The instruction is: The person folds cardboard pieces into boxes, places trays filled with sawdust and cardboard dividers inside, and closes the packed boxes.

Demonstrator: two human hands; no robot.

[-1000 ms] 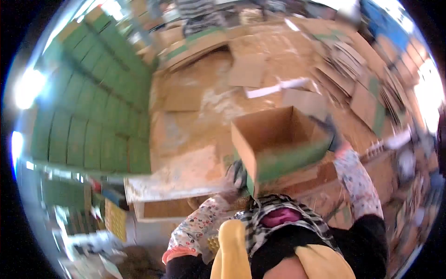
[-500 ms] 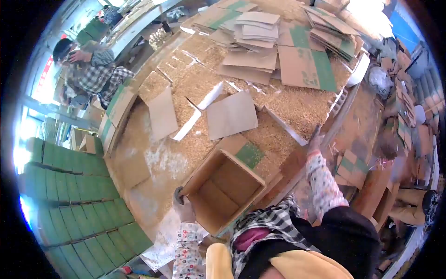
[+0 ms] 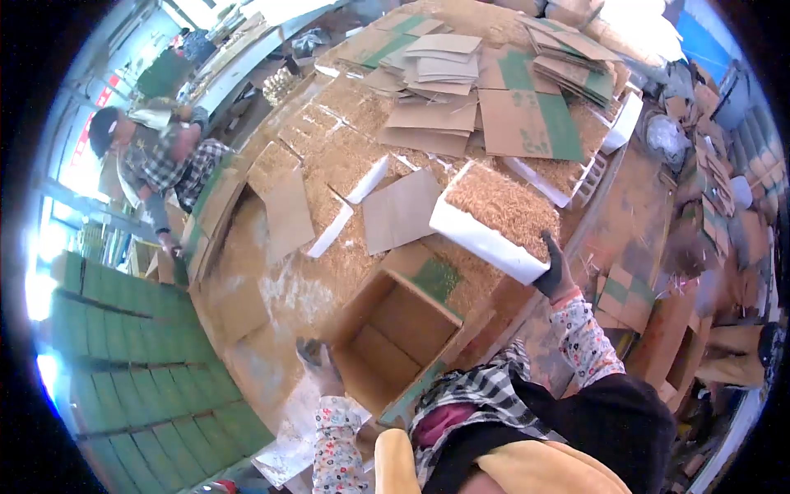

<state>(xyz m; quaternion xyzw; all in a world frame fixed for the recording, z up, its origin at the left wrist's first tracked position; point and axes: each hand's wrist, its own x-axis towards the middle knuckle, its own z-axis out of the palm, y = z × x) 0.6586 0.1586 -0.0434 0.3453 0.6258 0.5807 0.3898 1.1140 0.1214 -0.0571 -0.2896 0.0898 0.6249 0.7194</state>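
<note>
My gloved right hand (image 3: 556, 277) grips the lower right corner of a white foam tray (image 3: 487, 246) heaped with brown shavings. The raised tray tilts above the table, to the right of an open cardboard box (image 3: 395, 337). The box's opening faces up toward me, and its inside looks bare. My gloved left hand (image 3: 319, 366) is by the box's left wall, fingers apart; whether they touch the wall is unclear. Behind the box lies a loose grey cardboard sheet (image 3: 401, 211), with another sheet (image 3: 286, 216) farther left.
Shavings-covered white trays (image 3: 366, 181) cover the middle of the table. Cardboard stacks (image 3: 432, 123) and green-striped flattened boxes (image 3: 527, 111) lie behind. Green cartons (image 3: 148, 362) are piled at left. A co-worker (image 3: 164, 156) stands at far left; cardboard (image 3: 625, 296) lies at right.
My right hand has lifted the white tray from the table's right edge, swinging it toward the box. My left hand has loosened from the box's edge. The co-worker's arm has dropped.
</note>
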